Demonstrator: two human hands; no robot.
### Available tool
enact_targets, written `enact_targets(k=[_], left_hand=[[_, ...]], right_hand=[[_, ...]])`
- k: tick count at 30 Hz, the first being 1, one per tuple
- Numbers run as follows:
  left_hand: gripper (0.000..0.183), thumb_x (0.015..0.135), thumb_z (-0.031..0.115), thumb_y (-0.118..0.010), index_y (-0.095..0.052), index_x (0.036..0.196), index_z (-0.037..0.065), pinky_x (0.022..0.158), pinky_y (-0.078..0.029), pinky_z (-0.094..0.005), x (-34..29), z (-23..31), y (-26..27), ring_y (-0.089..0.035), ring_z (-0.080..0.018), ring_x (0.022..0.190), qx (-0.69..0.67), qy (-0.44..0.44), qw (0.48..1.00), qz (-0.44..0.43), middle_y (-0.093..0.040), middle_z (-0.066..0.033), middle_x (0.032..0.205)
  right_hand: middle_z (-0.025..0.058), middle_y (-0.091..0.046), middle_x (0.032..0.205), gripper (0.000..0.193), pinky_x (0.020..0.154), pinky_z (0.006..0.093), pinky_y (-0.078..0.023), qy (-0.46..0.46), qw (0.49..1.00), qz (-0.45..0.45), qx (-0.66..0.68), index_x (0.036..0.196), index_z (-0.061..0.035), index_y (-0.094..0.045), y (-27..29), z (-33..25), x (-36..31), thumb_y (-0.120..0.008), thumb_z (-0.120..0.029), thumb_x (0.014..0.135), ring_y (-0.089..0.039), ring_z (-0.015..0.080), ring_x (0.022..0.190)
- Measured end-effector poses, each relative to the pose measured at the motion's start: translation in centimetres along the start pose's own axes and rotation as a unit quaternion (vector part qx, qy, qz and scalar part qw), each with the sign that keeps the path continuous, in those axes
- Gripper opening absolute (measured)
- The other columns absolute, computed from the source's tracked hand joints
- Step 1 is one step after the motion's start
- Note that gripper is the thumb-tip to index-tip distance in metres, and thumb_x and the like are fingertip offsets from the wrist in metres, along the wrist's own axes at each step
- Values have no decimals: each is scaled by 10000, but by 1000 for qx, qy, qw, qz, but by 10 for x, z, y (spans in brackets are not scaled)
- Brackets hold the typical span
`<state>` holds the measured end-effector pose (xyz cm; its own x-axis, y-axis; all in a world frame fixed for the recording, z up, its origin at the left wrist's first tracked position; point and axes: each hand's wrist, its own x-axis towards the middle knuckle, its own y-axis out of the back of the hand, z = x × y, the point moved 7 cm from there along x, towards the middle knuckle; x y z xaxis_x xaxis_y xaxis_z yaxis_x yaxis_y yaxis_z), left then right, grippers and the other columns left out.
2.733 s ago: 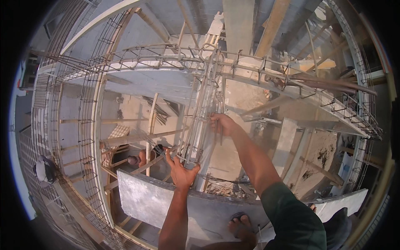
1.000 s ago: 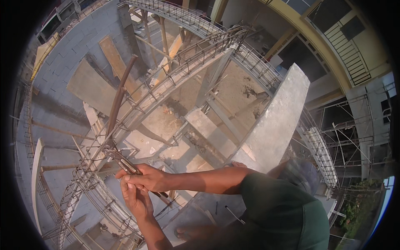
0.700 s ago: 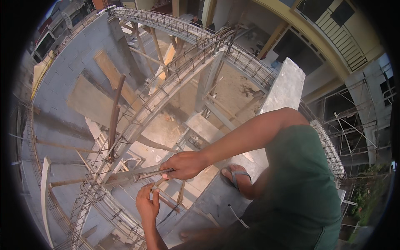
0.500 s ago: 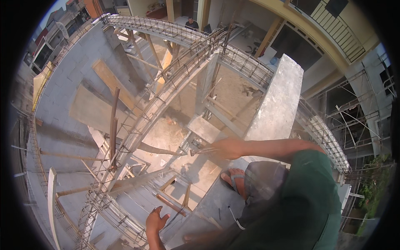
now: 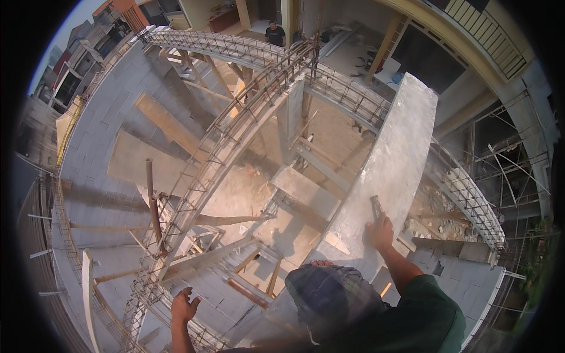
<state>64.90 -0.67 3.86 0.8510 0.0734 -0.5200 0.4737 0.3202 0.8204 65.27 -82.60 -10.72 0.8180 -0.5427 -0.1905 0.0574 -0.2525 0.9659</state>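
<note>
My right hand [image 5: 381, 232] is closed round a short metal tool [image 5: 376, 206] that looks like a pair of pincers, its head pointing away from me. Hand and tool are over the long pale, rough-faced board [image 5: 400, 141]; I cannot tell whether they touch it. At the lower left my left hand [image 5: 185, 307] is empty, thumb and fingers apart, near the rebar cage [image 5: 144, 288] on the wall top. Behind my bent knee [image 5: 332, 294], the toes [image 5: 322, 262] of one foot just show.
Rebar cages run along the wall tops, one along the middle beam [image 5: 235, 141]. Far below lies a floor with wooden props [image 5: 273, 276] and boards. An upright pipe [image 5: 153, 206] rises at the left. A person [image 5: 275, 34] stands beyond the far wall; scaffolding [image 5: 506, 159] is at the right.
My right hand has swung with the tool from above the open drop to the right, over the pale board. My left hand has shifted left. My knee has come up, hiding most of the foot.
</note>
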Motion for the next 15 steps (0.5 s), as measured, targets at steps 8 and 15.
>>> enact_targets(k=[8, 15], left_hand=[[578, 937, 351, -869, -723, 1402, 40, 898, -633, -487, -4, 54, 35, -806, -391, 1025, -40, -22, 999, 5, -799, -234, 1227], [590, 937, 344, -863, -719, 1414, 29, 941, -635, -467, -62, -28, -16, -813, -362, 1065, -79, 132, 988, 6, -805, -233, 1266]], right_hand=[[319, -473, 1552, 877, 1205, 600, -422, 5, 999, 13, 28, 1715, 9, -345, -21, 9, 6, -742, -353, 1021, -467, 505, 1437], [311, -544, 1422, 807, 1137, 599, -473, 53, 996, -58, 40, 1585, -6, -516, 7, 21, 28, -795, -447, 970, -540, 517, 1319]])
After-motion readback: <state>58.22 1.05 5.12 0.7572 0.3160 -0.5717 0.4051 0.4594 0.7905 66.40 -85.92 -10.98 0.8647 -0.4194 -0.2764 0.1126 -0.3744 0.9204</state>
